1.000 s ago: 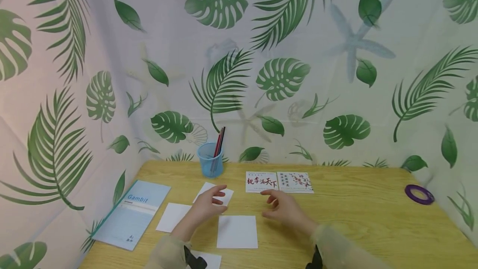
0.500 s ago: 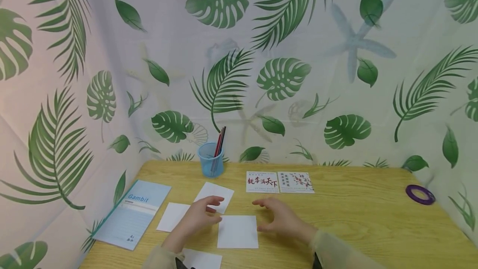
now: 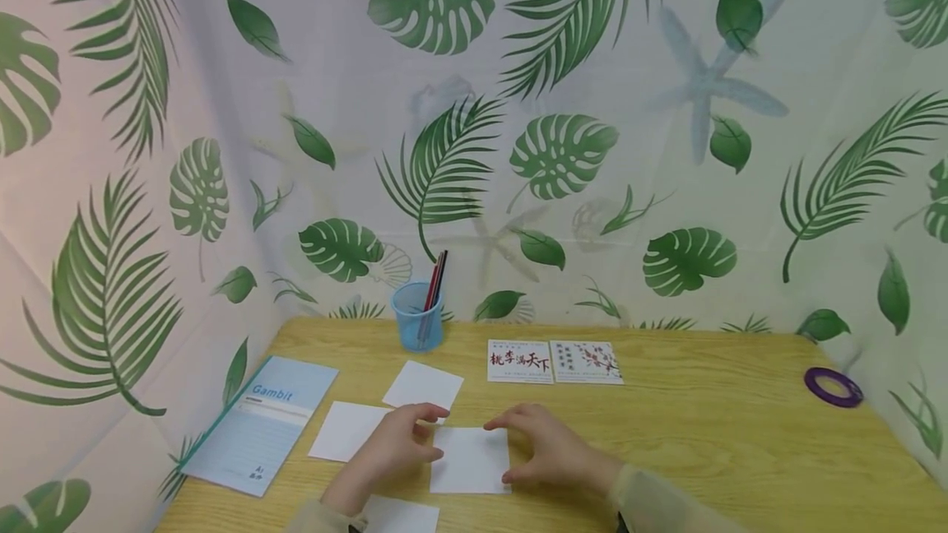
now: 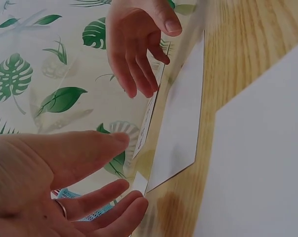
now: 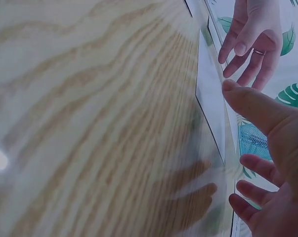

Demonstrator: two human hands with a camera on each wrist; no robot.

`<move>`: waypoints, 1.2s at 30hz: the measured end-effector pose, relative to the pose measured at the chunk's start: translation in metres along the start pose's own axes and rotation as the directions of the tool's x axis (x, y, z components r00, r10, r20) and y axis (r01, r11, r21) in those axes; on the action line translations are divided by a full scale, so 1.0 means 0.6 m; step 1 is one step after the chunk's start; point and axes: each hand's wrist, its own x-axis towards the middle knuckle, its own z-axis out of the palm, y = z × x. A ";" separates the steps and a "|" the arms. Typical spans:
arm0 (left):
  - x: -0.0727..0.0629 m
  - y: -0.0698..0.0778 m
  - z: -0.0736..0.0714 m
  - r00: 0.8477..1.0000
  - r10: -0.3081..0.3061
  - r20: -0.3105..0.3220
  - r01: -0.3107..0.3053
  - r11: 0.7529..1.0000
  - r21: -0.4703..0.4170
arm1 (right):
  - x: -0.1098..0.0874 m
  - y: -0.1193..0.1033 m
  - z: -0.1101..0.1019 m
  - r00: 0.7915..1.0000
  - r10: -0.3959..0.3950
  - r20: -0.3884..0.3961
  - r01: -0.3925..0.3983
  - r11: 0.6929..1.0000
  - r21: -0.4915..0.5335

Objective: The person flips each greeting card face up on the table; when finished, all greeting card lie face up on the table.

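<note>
A plain white square card lies flat on the table between my two hands. My left hand hovers at its left side, thumb and fingers spread apart with nothing between them. Opposite it, my right hand reaches over the right edge, thumb near the lower corner and fingers over the upper one. The left wrist view shows both palms facing each other above the card, the left hand wearing a ring. From the right wrist, the right hand's fingers appear loosely bent and hold nothing.
More white cards lie behind, to the left and in front. Two printed cards sit at the back. A blue pen cup, a notebook and a purple tape roll stand around the table.
Both hands have come lower and nearer to the middle white card. The right hand has moved left, so its fingers now overlap the card's right edge. The cards have stayed put.
</note>
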 end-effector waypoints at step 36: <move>-0.020 -0.006 0.012 0.988 0.103 0.116 -0.119 0.982 0.147 | 0.004 0.004 0.012 0.990 -0.086 0.114 0.103 0.983 -0.153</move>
